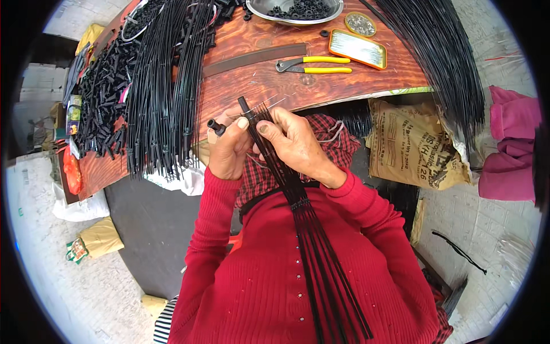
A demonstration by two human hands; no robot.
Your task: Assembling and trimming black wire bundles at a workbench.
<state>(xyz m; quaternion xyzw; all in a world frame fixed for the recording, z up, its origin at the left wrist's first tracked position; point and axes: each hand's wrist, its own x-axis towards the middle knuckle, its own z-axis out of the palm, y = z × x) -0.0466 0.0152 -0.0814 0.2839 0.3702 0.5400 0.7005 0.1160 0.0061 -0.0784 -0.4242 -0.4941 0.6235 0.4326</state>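
Observation:
A bundle of thin black umbrella ribs (291,189) runs from my hands down over my red sweater, its lower ends fanned out. My right hand (301,143) grips the bundle's upper end, thumb on top. On the other side, my left hand (228,150) pinches a black plastic tube (243,105) against the rib tips. A second short black piece with a flared end (216,126) sticks out beside my left thumb. Thin pale wire (277,104) pokes out near the rib tips. Fingers hide where tube and ribs meet.
On the wooden table (252,80) lie yellow-handled pincers (312,65), a tray of pins (358,49), a round tin (360,24) and a metal bowl (295,11). Black ribs (166,86) and short black parts (103,109) pile up left; more ribs (441,51) hang right, above a brown sack (415,146).

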